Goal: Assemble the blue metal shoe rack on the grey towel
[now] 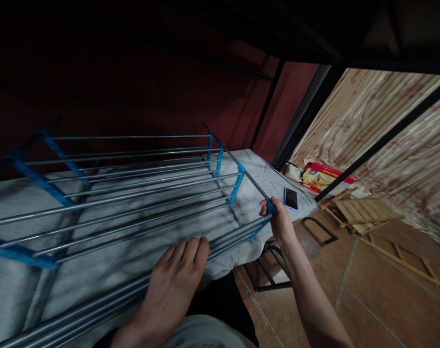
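A shoe rack-like frame of grey metal tubes [143, 193] with blue plastic connectors [237, 186] lies on a grey blanket [254, 166] in front of me. My left hand [178, 270] is closed over the bundle of tubes along the near side, its fingertips curled out of sight. At the near right corner my right hand [280, 220] grips a blue connector [271, 208], where a long end tube meets the near tubes. The palm side of that grip is hidden. The far left end of the rack fades into shadow.
A phone [290, 198] lies on the blanket just beyond my right hand. A black metal post [387, 140] slants across the right side. On the tiled floor are a folded wooden chair [365, 215], a red box [325, 176] and a black metal stool frame [269, 275].
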A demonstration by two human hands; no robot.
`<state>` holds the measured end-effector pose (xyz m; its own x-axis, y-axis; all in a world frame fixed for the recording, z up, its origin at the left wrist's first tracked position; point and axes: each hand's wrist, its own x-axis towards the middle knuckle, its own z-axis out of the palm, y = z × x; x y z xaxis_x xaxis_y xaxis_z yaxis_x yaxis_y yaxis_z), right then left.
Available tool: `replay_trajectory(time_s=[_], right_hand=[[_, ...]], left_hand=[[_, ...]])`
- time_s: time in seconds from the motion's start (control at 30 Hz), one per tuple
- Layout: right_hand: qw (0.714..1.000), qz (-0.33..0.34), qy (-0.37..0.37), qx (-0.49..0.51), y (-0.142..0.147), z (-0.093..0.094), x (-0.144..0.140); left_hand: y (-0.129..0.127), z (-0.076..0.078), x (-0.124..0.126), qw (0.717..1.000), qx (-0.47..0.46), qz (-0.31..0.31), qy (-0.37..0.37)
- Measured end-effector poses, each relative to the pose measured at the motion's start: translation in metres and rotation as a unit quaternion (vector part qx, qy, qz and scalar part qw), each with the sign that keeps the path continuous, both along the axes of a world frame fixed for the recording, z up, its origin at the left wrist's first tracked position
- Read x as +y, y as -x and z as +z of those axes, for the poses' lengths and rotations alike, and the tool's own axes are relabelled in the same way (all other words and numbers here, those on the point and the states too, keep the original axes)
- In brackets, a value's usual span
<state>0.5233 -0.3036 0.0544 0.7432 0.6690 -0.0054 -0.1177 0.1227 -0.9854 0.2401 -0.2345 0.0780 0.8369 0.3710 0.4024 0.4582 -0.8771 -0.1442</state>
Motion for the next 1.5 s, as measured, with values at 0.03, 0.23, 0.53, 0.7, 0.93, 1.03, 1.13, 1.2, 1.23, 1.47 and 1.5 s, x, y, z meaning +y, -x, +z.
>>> replay_trajectory(time_s=[0.03,0.23,0.53,0.7,0.93,1.03,1.13,1.2,1.23,1.47,1.5], right_hand=[[1.0,-0.002,0.0,-0.001,0.0,0.0,0.0],[1.0,-0.014,-0.002,0.004,0.002,0.002,0.001],[1.0,-0.018,-0.005,0.014,0.002,0.002,0.0],[1.0,-0.014,-0.008,0.014,0.0,0.001,0.0],[0.999,-0.007,-0.016,0.028,-0.001,-0.001,0.0],[0.999,-0.006,-0.018,0.039,-0.001,0.0,0.0],[0.999,-0.008,-0.015,0.046,0.0,0.001,0.0],[0.999,-0.009,-0.015,0.047,0.001,0.002,0.0],[0.999,-0.009,-0.016,0.046,0.002,0.003,0.0],[0.999,-0.008,-0.016,0.043,0.001,0.002,0.0],[0.999,-0.009,-0.016,0.041,0.001,0.001,0.0]], left_hand=[[0.002,0.0,0.001,1.0,0.001,0.004,0.003],[0.001,-0.001,0.004,1.0,0.024,0.002,0.016],[0.0,0.004,0.005,0.997,0.035,-0.006,0.066],[0.0,0.004,0.007,0.993,0.035,-0.01,0.112],[0.0,0.009,0.008,0.984,0.038,-0.012,0.173],[-0.001,0.012,0.008,0.983,0.033,-0.005,0.18],[-0.001,0.012,0.008,0.982,0.03,-0.003,0.184],[-0.001,0.012,0.008,0.982,0.033,-0.004,0.187],[-0.001,0.011,0.008,0.982,0.035,-0.003,0.187],[-0.002,0.011,0.009,0.976,0.06,0.007,0.211],[-0.002,0.011,0.009,0.974,0.06,0.005,0.217]])
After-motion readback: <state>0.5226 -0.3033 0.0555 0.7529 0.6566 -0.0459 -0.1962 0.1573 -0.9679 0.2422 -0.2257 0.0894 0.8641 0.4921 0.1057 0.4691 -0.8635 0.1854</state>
